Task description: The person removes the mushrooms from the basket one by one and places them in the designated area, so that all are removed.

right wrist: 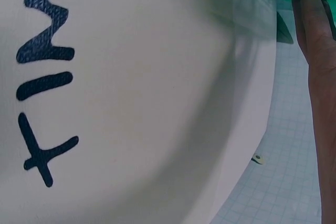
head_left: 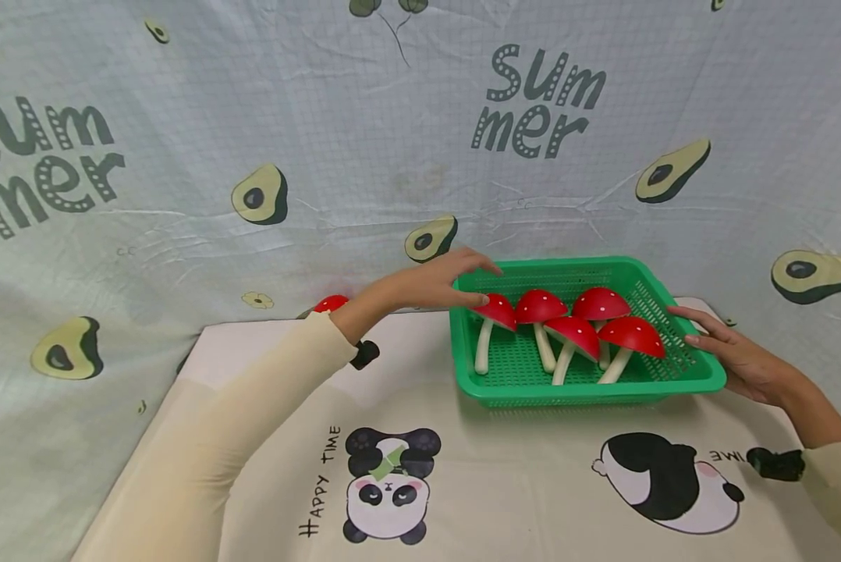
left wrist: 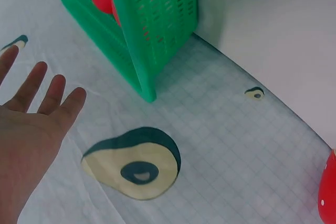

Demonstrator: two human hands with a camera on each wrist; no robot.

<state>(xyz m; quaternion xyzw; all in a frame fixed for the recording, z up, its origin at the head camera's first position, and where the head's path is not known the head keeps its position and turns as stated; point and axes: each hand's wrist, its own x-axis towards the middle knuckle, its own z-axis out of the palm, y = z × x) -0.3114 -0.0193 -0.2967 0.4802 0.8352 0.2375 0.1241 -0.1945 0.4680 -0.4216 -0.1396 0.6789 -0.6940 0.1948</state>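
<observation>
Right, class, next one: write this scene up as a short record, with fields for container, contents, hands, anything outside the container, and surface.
Container: green basket
Contents: five red-capped mushrooms, pale stems
Hands: left hand at the basket's left end, contact unclear; right hand touching its right end
Outside: red, white-spotted object, partly hidden
Surface: table, panda prints

Head cam: table is viewed from above its near side, fwd & down, at mid distance, w/ whole basket & backdrop taken in; L wrist cam: backdrop is faced close up, approx. sideways, past left hand at frame's L edge, w/ basket cut off at top; R wrist cam: tabletop is looked down on v. close, printed letters turned sideways, right hand kept at R edge; basket's shared by all, letters by head & R wrist.
</observation>
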